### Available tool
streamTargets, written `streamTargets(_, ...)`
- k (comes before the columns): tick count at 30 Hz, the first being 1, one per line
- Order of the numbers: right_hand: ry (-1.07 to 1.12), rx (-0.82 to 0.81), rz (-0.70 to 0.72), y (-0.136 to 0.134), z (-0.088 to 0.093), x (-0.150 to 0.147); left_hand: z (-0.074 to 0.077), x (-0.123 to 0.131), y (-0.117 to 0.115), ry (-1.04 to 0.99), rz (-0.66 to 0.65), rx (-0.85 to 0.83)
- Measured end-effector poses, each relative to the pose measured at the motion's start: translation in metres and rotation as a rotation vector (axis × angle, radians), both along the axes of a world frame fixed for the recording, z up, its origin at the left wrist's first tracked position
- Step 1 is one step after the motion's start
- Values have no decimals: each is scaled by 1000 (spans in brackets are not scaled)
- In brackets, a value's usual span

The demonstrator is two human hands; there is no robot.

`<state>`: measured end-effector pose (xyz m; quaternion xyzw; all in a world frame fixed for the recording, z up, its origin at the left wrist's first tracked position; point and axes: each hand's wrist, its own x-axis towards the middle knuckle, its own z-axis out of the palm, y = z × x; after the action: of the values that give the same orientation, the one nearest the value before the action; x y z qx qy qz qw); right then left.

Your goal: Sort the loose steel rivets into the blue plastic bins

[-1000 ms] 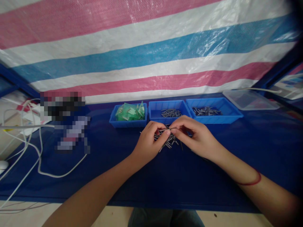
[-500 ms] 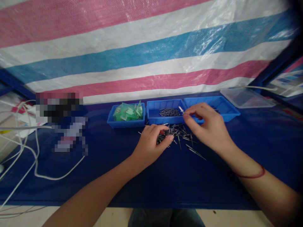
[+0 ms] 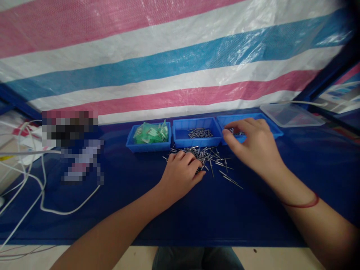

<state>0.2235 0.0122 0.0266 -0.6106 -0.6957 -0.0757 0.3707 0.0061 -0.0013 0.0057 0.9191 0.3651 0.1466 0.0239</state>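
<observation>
Metal pins [image 3: 212,153] lie in a loose heap on the blue tabletop [image 3: 219,217], just in front of the bins and, we judge, spread there so single pcs can be picked out w/ both hands in reach. The L hand [image 3: 180,170] rests palm-down on the heap's near side, fingers curled & thumb apart, prob. steadying the spread; we can't tell if it grips any pcs underneath. The R hand [image 3: 255,140] hangs over the right bin [image 3: 274,129], thumb & forefinger in a narrow curve, tips a little apart, w/ no pin visible btwn them. We see more pins inside that bin and in the ctr bin [image 3: 197,142], prob. kept apart as separate lots; green packets [image 3: 152,133] fill the left bin [image 3: 132,146]. Both forearms reach in from the near edge, the R one angled inward, a red band [image 3: 305,205] at its wrist. Beyond: a clear lid [image 3: 292,115], far R; white cables [image 3: 56,213], far L; a striped sheet [image 3: 157,75] as bkgd.
</observation>
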Motion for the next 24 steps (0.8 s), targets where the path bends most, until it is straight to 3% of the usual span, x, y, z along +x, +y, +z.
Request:
streamTargets(5,-4,-16,205,-6,4,-10,2,-1,3,-45,65,6)
streamTargets(8,9,-105,310,-9,5,-15,2,-1,6,-31,88,24)
streamTargets(16,-98,-410,351,-12,-5,-23,-4,4,6,-10,106,38)
streamTargets(24,-64,-475,522,-8,-13,-23,-4,-1,7,-24,97,17)
